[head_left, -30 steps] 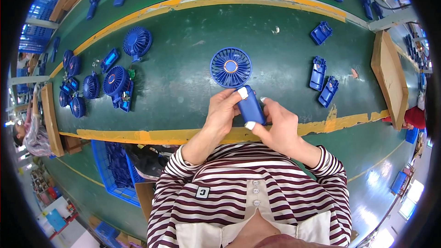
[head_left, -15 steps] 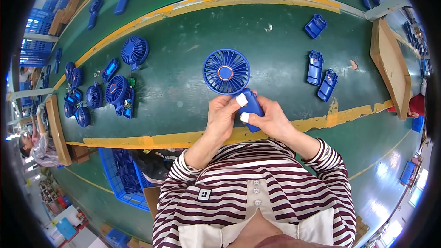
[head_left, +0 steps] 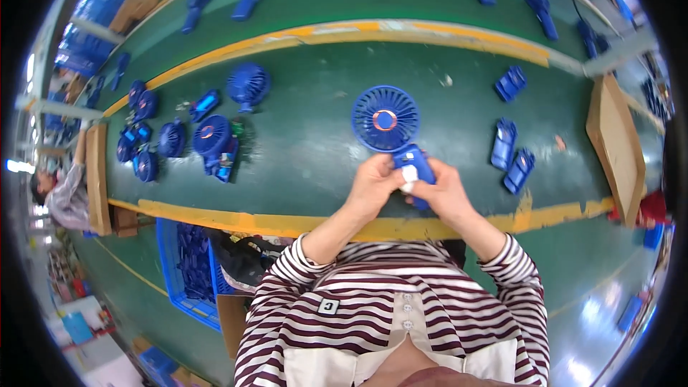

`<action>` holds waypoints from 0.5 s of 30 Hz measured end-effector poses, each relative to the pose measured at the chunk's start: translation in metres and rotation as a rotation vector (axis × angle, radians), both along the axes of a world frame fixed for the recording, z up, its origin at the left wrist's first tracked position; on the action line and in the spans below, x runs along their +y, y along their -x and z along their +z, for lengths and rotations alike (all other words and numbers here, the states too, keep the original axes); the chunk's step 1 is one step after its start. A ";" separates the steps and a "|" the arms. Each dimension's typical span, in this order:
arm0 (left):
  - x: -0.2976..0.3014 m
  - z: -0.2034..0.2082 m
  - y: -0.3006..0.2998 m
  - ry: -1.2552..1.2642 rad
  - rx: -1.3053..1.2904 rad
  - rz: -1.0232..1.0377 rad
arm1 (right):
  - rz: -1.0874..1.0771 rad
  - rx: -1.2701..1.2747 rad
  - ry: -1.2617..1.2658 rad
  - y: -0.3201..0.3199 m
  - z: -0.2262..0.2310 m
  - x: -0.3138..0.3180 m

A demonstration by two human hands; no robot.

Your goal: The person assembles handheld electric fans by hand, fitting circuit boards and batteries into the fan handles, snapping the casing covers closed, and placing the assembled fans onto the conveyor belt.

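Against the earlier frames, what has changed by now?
Both thumbs have come together on the handle of the handheld fan: the left hand moved its thumb down from the handle's top, the right hand moved its thumb up. Both hands still hold the fan. The three blue shells at right and fan assemblies at left lie as before.

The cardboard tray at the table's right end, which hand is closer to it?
The right hand. It's on the blue fan handle, left of the cardboard tray; the left hand, also on the handle, is farther left.
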State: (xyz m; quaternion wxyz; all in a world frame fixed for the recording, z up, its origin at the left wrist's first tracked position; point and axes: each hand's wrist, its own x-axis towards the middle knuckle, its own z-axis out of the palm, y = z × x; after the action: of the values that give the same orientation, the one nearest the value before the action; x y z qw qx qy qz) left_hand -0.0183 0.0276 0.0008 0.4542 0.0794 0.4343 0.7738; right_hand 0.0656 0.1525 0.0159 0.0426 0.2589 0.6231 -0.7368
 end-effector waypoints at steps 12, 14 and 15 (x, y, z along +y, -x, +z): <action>-0.104 -0.001 0.045 0.463 0.538 0.096 | -0.120 0.008 -1.976 0.225 -0.006 0.237; -0.124 0.006 0.049 0.545 0.778 0.250 | -0.129 -0.064 -2.056 0.250 -0.024 0.274; -0.135 0.009 0.055 0.585 0.950 0.417 | -0.146 -0.089 -2.077 0.259 -0.030 0.282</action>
State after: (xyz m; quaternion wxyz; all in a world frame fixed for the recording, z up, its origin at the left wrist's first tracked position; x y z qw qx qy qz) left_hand -0.0730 -0.1074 0.0094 0.0514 0.2014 0.7916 0.5746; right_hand -0.1933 0.4349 -0.0141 -0.2227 0.2322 0.9312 0.1712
